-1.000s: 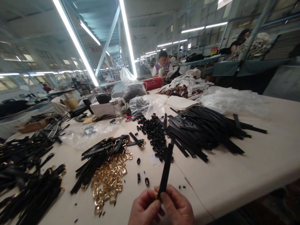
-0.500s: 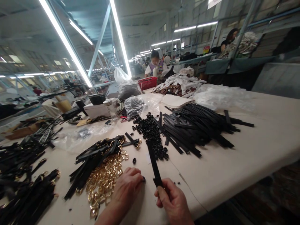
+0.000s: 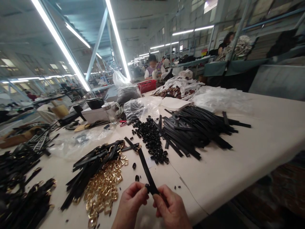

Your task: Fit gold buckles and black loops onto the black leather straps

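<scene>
Both hands [image 3: 152, 203] around strap [image 3: 145, 169]

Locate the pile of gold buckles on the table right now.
The gold buckles lie low and left of centre, just left of the left hand, partly under a bundle of black straps.
</scene>
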`<action>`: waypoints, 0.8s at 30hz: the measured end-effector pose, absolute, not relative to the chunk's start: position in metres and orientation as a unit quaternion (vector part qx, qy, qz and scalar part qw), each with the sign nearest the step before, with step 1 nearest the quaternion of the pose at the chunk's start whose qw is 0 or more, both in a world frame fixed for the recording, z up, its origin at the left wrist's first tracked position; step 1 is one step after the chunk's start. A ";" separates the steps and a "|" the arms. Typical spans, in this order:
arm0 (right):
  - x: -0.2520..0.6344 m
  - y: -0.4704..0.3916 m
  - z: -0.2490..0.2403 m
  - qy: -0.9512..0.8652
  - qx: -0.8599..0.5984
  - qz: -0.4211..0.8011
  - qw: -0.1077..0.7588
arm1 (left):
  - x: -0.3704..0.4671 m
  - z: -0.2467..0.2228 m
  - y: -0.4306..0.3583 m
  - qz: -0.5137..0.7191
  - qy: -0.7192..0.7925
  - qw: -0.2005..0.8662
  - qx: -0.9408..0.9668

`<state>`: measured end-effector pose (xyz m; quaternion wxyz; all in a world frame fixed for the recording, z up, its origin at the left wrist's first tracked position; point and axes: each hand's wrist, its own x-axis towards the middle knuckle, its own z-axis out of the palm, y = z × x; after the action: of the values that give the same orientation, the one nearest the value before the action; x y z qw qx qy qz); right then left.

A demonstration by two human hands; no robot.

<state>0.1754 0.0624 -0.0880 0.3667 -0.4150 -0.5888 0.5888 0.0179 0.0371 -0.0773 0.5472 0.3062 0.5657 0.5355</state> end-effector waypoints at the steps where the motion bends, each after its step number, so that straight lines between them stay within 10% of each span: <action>1: 0.176 0.063 -0.088 -0.594 -0.412 0.588 0.362 | 0.018 -0.076 0.038 0.539 0.563 0.542 0.314; 24: 0.187 0.069 -0.071 -0.605 -0.288 0.667 0.324 | 0.016 -0.079 0.027 0.478 0.539 0.452 0.526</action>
<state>0.1867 0.0693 -0.0711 0.3244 -0.2885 -0.6052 0.6673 0.0160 0.0271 -0.0790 0.4524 0.5256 0.5394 0.4776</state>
